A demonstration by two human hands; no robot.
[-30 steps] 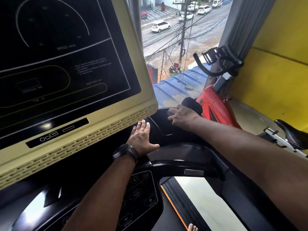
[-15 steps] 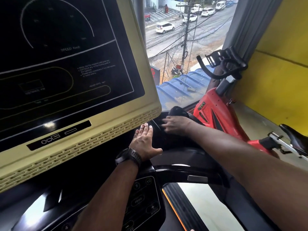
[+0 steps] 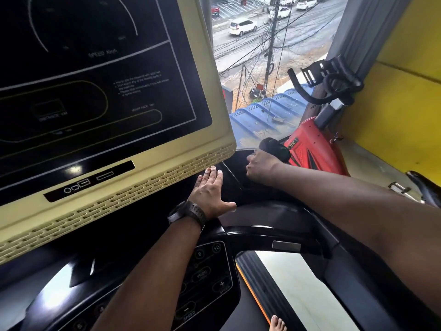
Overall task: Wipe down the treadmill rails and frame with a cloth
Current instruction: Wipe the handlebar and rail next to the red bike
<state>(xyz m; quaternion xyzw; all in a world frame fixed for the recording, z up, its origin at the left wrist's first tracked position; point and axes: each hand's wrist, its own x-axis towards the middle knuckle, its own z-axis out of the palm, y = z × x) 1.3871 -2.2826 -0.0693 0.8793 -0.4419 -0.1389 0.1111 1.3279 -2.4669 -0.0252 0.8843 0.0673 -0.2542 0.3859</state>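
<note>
Treadmill console (image 3: 100, 96), cream-bezelled, fills the upper left and hides what lies behind it. A red exercise bike (image 3: 307, 151) stands just beyond, beside a yellow wall (image 3: 396, 103). The left hand (image 3: 210, 193), with a wristwatch (image 3: 188, 211) on its wrist, lies flat with straight fingers on the black treadmill frame (image 3: 274, 212) below the console. The right hand (image 3: 262, 167) curls round a dark bunched cloth (image 3: 275, 148), which is pressed against the frame's far right corner. A bare foot (image 3: 277, 324) shows at the bottom edge.

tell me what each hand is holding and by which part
Right hand grips what looks like the dark cloth at its lower end, fingers curled. Left hand holds nothing, lying flat on the treadmill frame.
</note>
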